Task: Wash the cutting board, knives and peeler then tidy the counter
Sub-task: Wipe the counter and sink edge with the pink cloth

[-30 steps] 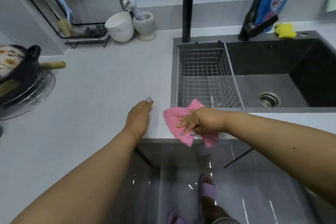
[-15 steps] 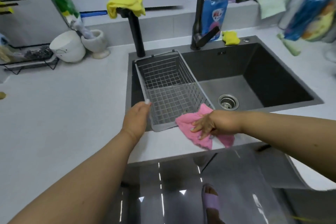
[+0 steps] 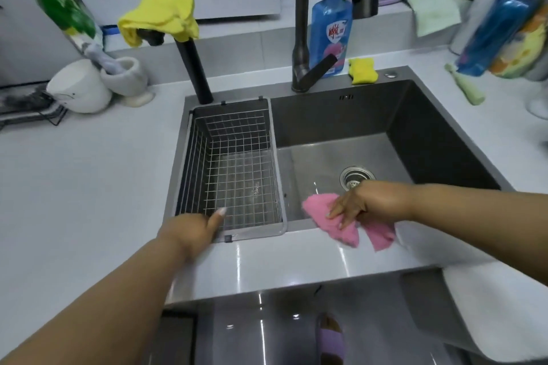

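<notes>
Both hands down | right hand point(image 3: 354, 204) fingers point(image 3: 336, 212) spread flat on pink cloth point(image 3: 326, 218) (sink edge) | left hand point(image 3: 192, 231) relaxed

The right hand point(image 3: 353, 206) hides part of the pink cloth point(image 3: 344, 225).

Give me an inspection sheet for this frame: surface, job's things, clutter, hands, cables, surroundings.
Surface: white counter around a dark sink; front edge glossy.
Job's things: pink cloth on the sink's front rim; no cutting board, knives or peeler in view.
Clutter: wire basket in the sink's left side, empty; blue soap bottle; yellow sponge; yellow cloth draped over a black tap; white bowl; mortar.
Hands: right hand presses the pink cloth with straight fingers; left hand rests at the basket's front corner, grip unclear.
Cables: nothing seen.
Surroundings: window behind; packages at right, blurred.
</notes>
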The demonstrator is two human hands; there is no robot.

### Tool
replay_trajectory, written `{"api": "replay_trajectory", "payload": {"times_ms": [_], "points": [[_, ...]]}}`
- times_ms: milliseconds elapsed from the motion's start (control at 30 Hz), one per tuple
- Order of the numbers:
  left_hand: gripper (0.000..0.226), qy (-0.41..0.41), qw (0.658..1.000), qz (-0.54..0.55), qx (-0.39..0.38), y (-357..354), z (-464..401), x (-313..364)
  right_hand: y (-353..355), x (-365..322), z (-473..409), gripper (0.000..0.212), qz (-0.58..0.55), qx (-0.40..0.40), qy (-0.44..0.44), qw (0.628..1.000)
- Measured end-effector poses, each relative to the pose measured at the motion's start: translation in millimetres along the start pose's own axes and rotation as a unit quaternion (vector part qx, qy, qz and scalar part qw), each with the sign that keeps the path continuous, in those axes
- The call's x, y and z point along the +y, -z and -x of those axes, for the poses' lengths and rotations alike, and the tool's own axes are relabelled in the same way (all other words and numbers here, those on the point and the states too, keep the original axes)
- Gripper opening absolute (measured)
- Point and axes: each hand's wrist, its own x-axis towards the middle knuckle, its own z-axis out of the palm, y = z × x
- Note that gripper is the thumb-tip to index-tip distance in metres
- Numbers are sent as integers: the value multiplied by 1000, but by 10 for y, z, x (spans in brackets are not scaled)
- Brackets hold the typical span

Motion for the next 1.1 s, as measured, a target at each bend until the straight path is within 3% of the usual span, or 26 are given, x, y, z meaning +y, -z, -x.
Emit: {"api": "replay_trajectory", "payload": {"times_ms": [67,133,267,333,433,500,633,767,1000,1033,1100], "points": [[77,15,999,45,22,13,-31,-50,133,154,-82,22,-4,26,-60,998],[78,17,992,104,69,32,-67,2,310,285,-179,18,-60,101,-93,989],[68,-14,968,209,137,117,-153,250,544,351,-286,15,-229,294,-125,919],[64,-40,950,271,150,173,-189,415,522,362,-356,13,-223,358,-136,897],[59,-71,935,312,153,273,-272,671,369,418,-470,16,-134,182,-208,952],[53,-84,929,327,154,338,-334,822,385,469,-505,28,-172,181,-238,939],[37,-73,913,381,125,403,-509,1039,442,558,-497,15,-426,215,-254,841],[21,-65,882,455,101,486,-679,1314,590,599,-490,21,-611,187,-169,750],[67,-122,815,567,5,804,-888,1633,964,453,-613,32,-764,85,-17,639],[61,-135,813,567,-15,851,-938,1652,1015,456,-648,31,-772,74,-11,631],[22,-148,830,537,-37,910,-984,1672,1091,475,-693,28,-789,53,-10,611]]}}
